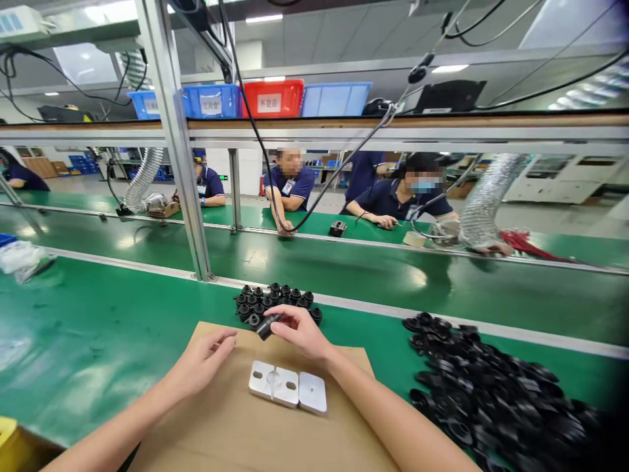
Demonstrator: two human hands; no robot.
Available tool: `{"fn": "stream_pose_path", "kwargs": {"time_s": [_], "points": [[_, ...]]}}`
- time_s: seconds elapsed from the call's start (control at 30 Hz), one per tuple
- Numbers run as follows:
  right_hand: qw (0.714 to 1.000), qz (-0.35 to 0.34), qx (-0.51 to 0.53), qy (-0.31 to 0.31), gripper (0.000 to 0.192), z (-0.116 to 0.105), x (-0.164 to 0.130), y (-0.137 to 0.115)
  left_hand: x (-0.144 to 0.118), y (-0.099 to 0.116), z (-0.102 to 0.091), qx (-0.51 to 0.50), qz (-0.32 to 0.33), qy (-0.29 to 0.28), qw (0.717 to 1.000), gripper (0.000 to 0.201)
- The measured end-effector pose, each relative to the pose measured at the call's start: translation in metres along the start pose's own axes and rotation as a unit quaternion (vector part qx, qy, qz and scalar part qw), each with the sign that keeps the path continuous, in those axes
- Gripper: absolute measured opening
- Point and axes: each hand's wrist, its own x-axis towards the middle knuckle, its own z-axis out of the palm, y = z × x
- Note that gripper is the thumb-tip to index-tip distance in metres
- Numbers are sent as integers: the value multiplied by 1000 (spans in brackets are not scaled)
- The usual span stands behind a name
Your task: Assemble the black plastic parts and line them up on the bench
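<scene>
My right hand [303, 333] pinches a black cylindrical plastic part [268, 326], tilted, above the far edge of a brown cardboard sheet [221, 419]. My left hand [209, 357] hovers over the sheet's left side, holding nothing, with its fingers stretched out. Between my forearms lies a silver metal block [274, 383] with two slots and a round recess in its middle. A smaller square metal plate [312, 393] sits against its right end. Just beyond my right hand, several black knobbed parts [255, 301] stand grouped on the green bench.
A large heap of black plastic parts [472, 380] covers the right of the green bench [122, 314]. A metal post [179, 144] rises at the back left, and a black cable [255, 124] hangs ahead. Co-workers [295, 183] sit across the line. A yellow bin [14, 442] is at lower left.
</scene>
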Motion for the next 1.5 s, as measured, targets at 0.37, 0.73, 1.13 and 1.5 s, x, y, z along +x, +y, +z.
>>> {"fn": "stream_pose_path", "kwargs": {"time_s": [0.37,0.73,1.13,1.5], "points": [[987,-25,-154,-42,32,-14,-5,-35,42,29,49,-342,49,57,937,47],[983,88,-162,-17,26,-4,-5,-42,23,7,38,-180,98,-52,977,125],[961,26,-247,-119,26,-26,-10,-51,14,12,21,-87,79,-165,979,87],[919,-5,-347,-184,22,-6,-16,-57,17,12,19,-97,79,-172,977,82]]}}
